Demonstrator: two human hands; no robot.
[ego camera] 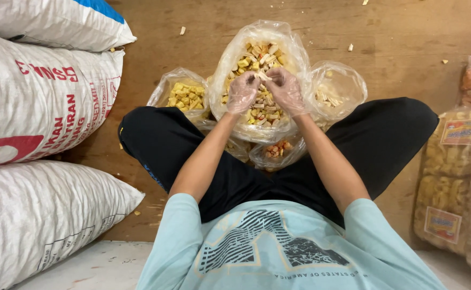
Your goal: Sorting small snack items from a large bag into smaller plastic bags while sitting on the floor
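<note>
I sit cross-legged on a wooden floor with a large clear plastic bag (292, 51) of mixed yellow and beige snack pieces before me. Both hands wear thin clear plastic gloves and meet over the bag's mouth. My left hand (242, 92) and my right hand (286, 90) pinch a small pale snack piece (263, 77) between their fingertips. Around it stand smaller clear bags: one with yellow pieces (184, 94) at the left, one with pale pieces (336, 91) at the right, and one with orange pieces (276, 150) near my legs.
Three big white woven sacks (37, 96) are stacked along the left. Packed bags of snacks with labels (455, 182) stand at the right. Crumbs lie scattered on the wooden floor (396, 37).
</note>
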